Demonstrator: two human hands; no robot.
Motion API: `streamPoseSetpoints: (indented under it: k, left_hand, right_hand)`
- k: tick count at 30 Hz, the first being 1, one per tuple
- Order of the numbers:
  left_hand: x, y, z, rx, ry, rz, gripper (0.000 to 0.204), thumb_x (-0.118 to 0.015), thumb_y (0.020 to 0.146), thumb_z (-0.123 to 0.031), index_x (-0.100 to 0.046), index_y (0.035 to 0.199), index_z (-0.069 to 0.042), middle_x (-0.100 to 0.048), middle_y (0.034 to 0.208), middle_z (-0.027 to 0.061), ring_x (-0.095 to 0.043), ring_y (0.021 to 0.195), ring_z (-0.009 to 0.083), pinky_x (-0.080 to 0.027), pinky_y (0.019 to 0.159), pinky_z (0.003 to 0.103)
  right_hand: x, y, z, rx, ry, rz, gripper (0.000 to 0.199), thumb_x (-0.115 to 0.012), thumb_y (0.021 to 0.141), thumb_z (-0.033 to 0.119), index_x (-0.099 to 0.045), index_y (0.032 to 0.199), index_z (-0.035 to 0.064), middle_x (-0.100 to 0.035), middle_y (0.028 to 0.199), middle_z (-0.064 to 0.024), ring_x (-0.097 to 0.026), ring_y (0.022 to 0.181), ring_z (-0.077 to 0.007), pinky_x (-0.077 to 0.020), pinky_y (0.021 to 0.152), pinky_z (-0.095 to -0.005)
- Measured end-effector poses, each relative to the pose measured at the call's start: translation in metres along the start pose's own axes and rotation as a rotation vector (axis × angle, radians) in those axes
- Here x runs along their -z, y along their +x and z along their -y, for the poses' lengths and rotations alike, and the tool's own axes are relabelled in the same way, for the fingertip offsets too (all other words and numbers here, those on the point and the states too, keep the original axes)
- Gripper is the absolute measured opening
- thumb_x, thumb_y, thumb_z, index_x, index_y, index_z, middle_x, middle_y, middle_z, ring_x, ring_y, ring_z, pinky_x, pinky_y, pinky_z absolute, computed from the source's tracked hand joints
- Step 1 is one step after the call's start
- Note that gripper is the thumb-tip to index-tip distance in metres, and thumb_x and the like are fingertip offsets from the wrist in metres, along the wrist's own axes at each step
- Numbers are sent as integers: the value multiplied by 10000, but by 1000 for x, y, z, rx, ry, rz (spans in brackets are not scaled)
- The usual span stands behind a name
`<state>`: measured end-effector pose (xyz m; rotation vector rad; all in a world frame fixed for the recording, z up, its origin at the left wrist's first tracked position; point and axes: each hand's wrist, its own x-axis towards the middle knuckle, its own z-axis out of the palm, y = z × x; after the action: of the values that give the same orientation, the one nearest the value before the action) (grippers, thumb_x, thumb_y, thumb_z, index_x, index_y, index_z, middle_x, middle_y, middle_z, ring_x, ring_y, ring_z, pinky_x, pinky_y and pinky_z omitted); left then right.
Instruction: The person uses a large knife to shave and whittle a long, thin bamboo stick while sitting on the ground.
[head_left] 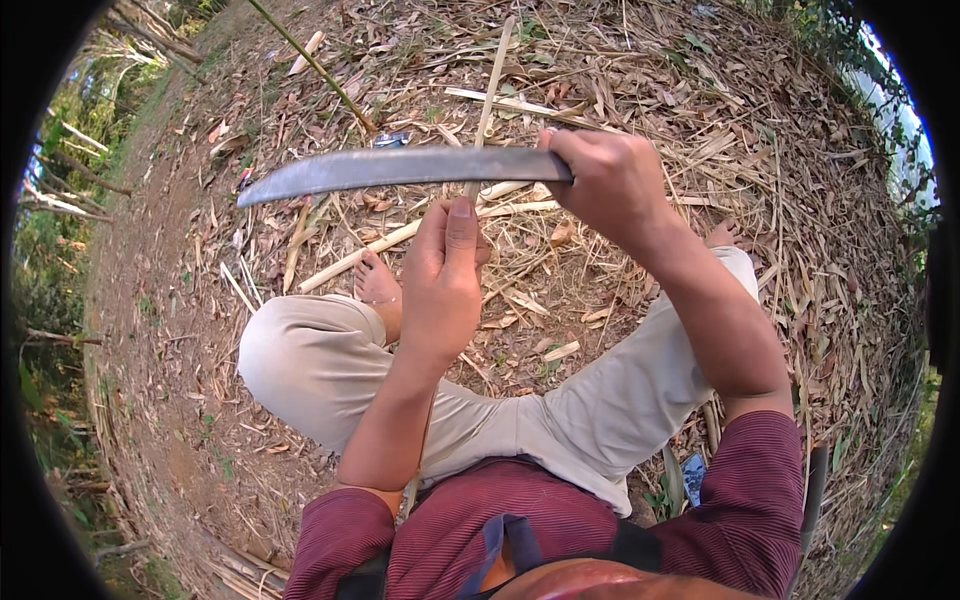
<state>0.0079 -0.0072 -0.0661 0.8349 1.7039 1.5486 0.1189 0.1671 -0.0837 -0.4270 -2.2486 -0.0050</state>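
Observation:
My right hand (610, 180) is closed around the handle end of a machete (400, 170), whose long grey blade points to the left. The handle itself is hidden in the fist. Between the thumb and fingers of my left hand (445, 265) is a thin pale strip of split wood or bamboo (493, 85), running away from me. The blade crosses over this strip just beyond my left fingertips. Whether the edge touches the strip I cannot tell.
Pale split pieces (365, 255) lie on the ground ahead, among dry leaves and shavings (530, 270). A thin green stem (315, 65) slants up at the far left. My bent legs (310, 350) and bare foot (376, 284) frame the work spot. Bushes stand at the left edge.

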Motion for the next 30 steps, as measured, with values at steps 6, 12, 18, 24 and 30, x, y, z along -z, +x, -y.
streamPoseSetpoints:
  k: [6,12,18,24,30]
  left_hand:
    - [2,-4,0,93,-311,67,230,-432,1086,-312,-513,982,-124,-369,646,-46,-256,446,14,-141,406,213]
    - [5,-3,-9,85,-347,101,227,-452,1075,-280,-541,1026,-77,-424,623,-13,-283,410,30,-222,359,194]
    - [9,-13,-13,196,-386,158,218,-501,1029,-184,-601,1048,9,-401,607,-7,-287,413,49,-210,382,225]
    - [11,-18,-13,89,-313,257,201,-507,1028,-195,-582,983,-14,-349,610,-37,-270,435,51,-188,414,240]
    - [1,-20,0,80,-279,140,168,-545,1023,-200,-569,937,-57,-349,623,-48,-248,472,49,-186,431,254]
  right_hand:
    - [-2,-5,24,138,77,-47,206,-706,881,133,-605,706,93,-615,593,-59,-644,544,-242,-493,532,-357]
    - [16,-2,22,164,71,-43,94,-708,830,117,-637,772,95,-622,598,-50,-644,538,-235,-495,516,-363]
    - [19,-2,18,114,85,-45,102,-742,759,114,-660,818,99,-636,611,-40,-658,549,-227,-509,505,-359]
    - [19,-4,23,130,114,-65,100,-741,754,117,-659,811,103,-642,628,-36,-655,553,-223,-507,503,-352]
    - [7,2,7,191,111,-151,208,-752,823,114,-600,684,92,-559,561,-58,-596,508,-253,-448,487,-358]
